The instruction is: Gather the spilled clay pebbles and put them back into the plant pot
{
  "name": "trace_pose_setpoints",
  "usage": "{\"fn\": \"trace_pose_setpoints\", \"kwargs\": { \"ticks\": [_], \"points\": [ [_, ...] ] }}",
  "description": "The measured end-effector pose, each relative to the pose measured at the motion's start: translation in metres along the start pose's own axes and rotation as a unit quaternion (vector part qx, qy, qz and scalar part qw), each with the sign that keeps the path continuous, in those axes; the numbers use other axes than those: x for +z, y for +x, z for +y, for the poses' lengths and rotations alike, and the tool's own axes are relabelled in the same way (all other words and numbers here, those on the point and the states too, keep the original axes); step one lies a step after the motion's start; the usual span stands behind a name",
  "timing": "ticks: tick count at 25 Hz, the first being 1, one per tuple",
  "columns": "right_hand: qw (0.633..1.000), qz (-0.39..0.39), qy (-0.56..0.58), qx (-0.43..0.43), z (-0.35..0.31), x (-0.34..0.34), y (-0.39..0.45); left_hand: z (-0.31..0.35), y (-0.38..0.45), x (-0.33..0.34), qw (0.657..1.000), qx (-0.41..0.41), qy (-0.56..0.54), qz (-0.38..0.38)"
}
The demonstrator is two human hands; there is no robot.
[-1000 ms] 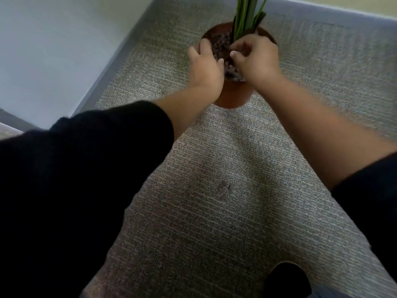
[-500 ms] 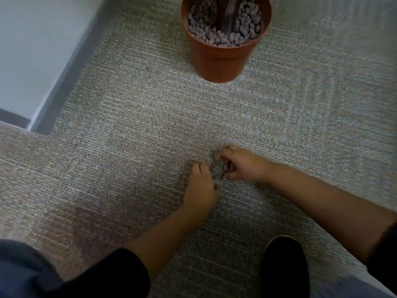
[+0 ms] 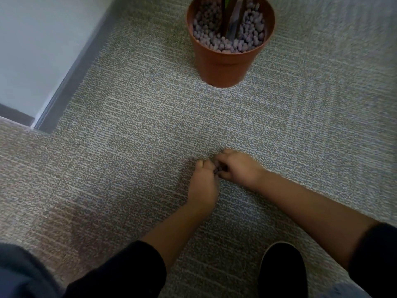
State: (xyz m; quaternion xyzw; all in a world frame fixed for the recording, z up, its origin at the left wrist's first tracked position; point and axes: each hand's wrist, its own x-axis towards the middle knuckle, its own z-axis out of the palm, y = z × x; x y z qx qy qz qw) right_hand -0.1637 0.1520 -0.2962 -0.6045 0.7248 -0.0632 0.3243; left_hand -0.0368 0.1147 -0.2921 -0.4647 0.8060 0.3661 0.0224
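A terracotta plant pot [image 3: 223, 67] stands on the carpet at the top centre, filled with greyish clay pebbles [image 3: 227, 45] around green plant stems [image 3: 233, 20]. Lower down, my left hand [image 3: 204, 186] and my right hand [image 3: 238, 168] meet on the carpet with fingers curled inward. Between their fingertips a small dark cluster of spilled pebbles [image 3: 219, 168] shows, mostly hidden by the fingers. Both hands pinch at that cluster.
Grey-beige carpet [image 3: 139, 136] covers the floor. A white wall with a dark baseboard [image 3: 71, 82] runs along the left and ends at a corner. My black shoe [image 3: 283, 269] sits at the bottom right, and a knee fills the bottom left.
Both hands came down from the pot to the carpet a second ago. Since half a second ago they have closed tighter together over the pebble cluster.
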Motion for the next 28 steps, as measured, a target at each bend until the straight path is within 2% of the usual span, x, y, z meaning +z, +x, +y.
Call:
{"fn": "trace_pose_setpoints", "kwargs": {
  "ticks": [3,8,11,13,17,19,21,23,26,28],
  "points": [
    [1.000,0.009,0.005,0.000,-0.005,-0.001,0.002,0.001,0.001,-0.001,1.000,-0.006,0.027,-0.011],
    [1.000,-0.009,0.018,0.021,-0.008,-0.001,0.009,-0.005,0.006,-0.007,0.988,0.016,0.149,-0.044],
    [0.990,0.032,0.106,0.082,-0.001,-0.014,0.012,-0.010,0.006,-0.007,0.986,0.036,0.147,-0.063],
    [0.979,0.061,0.152,0.119,0.000,-0.034,0.015,-0.013,0.011,-0.015,0.994,0.031,0.085,-0.057],
    [0.971,0.164,0.139,0.104,-0.008,-0.095,0.022,0.013,0.040,-0.060,0.995,0.001,-0.093,0.045],
    [0.959,0.237,0.129,0.085,-0.019,-0.132,0.032,0.040,0.068,-0.097,0.983,0.041,-0.138,0.114],
    [0.938,0.318,0.117,0.075,-0.027,-0.175,0.043,0.081,0.102,-0.132,0.966,0.111,-0.137,0.190],
    [0.925,0.359,0.093,0.085,-0.027,-0.209,0.066,0.116,0.141,-0.151,0.956,0.152,-0.132,0.215],
    [0.931,0.338,0.066,0.120,-0.024,-0.228,0.090,0.132,0.181,-0.163,0.966,0.087,-0.133,0.203],
    [0.923,0.367,0.007,0.112,-0.021,-0.214,0.083,0.122,0.177,-0.157,0.959,0.097,-0.108,0.243]
  ]
}}
